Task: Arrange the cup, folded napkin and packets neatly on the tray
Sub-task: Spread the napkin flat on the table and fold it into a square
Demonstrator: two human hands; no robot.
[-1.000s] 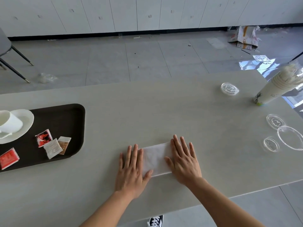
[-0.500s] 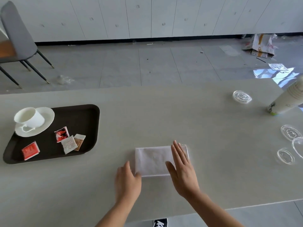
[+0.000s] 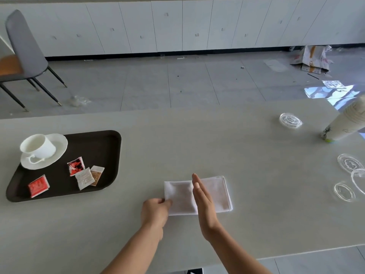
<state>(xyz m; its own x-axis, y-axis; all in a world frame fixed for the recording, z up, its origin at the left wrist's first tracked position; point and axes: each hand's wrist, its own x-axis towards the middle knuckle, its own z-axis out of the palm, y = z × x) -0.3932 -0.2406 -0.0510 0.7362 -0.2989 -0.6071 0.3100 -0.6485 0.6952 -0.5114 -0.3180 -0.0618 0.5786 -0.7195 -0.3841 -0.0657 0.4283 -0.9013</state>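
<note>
A white folded napkin (image 3: 217, 192) lies flat on the grey table (image 3: 197, 145), near its front edge. My left hand (image 3: 156, 211) pinches the napkin's near left corner. My right hand (image 3: 203, 200) stands on edge across the napkin's middle, fingers straight and together. To the left sits a dark brown tray (image 3: 102, 147). On it a white cup (image 3: 38, 145) stands on a white saucer (image 3: 57, 147), with several packets: a red one (image 3: 38, 186), a red and black one (image 3: 76, 166), a white one (image 3: 85, 177) and a brown one (image 3: 97, 174).
Several clear plastic lids (image 3: 290, 121) lie on the table's right side, beside a tilted stack of paper cups (image 3: 347, 121). A grey chair (image 3: 23, 54) stands on the floor at far left, and a torn paper bag (image 3: 312, 60) lies at far right.
Both hands lifted off the flattened napkin. The left hand slid to the napkin's near left corner and closed on it; the right hand turned onto its edge. The view shifted left and up.
</note>
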